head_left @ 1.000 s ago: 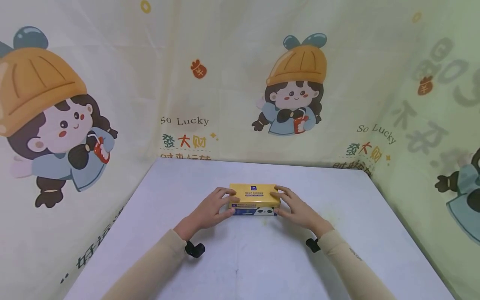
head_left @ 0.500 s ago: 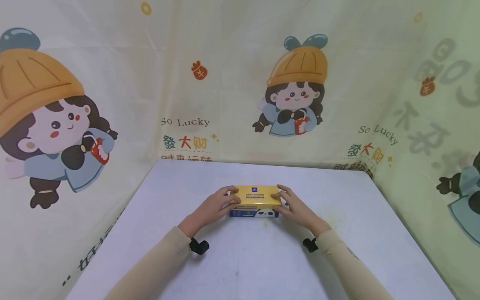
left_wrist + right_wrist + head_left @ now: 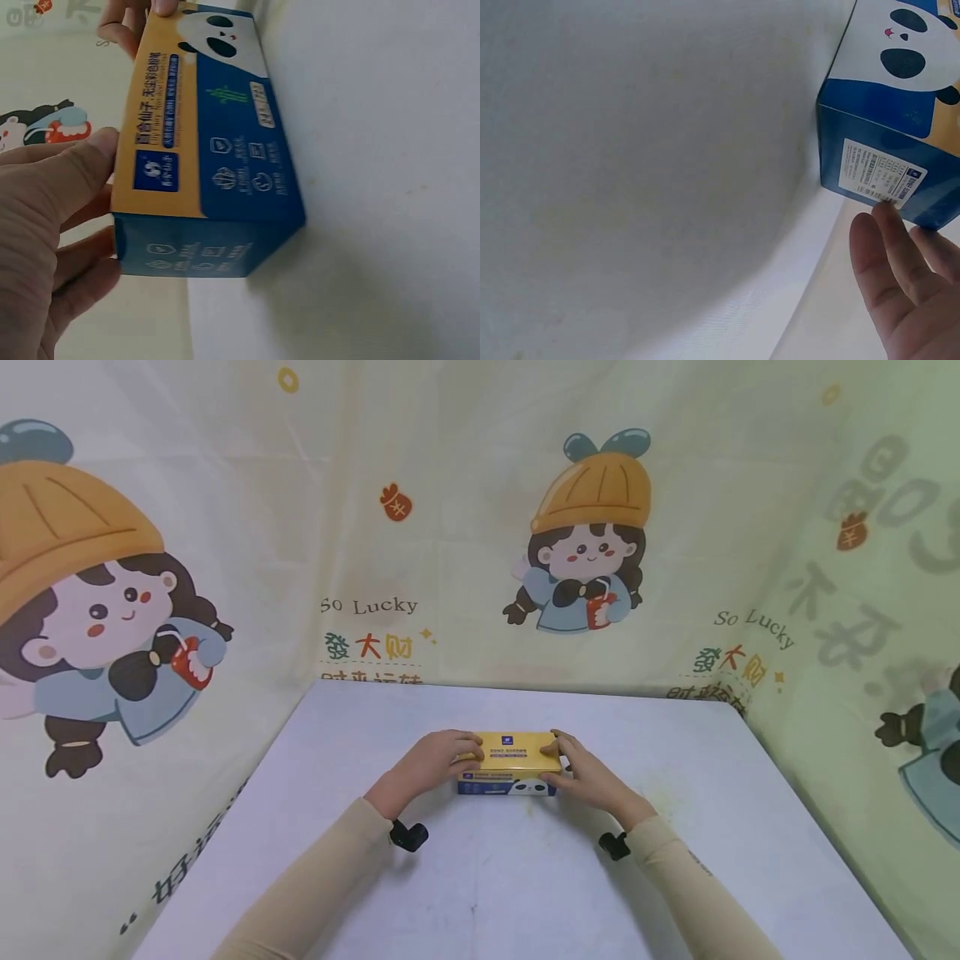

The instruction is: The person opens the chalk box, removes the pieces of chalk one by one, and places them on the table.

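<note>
On a tabletop (image 3: 495, 877), left hand (image 3: 432, 763) and right hand (image 3: 592, 778) grip a box (image 3: 513, 760).

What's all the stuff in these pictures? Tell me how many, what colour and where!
backdrop: 1, cream, behind the table and at its sides
table: 1, white, in the middle
box: 1, yellow and blue, on the table
panda: 1, white and black, printed on the box's front
label: 1, white, on the box's right end
cartoon girls: 3, orange hats, on the backdrop
bags: 2, red, printed there too
wrist gadgets: 2, black, one at each wrist
sleeves: 2, beige, on both arms
left hand: 1, bare, at the box's left end
right hand: 1, bare, at its right end
</note>
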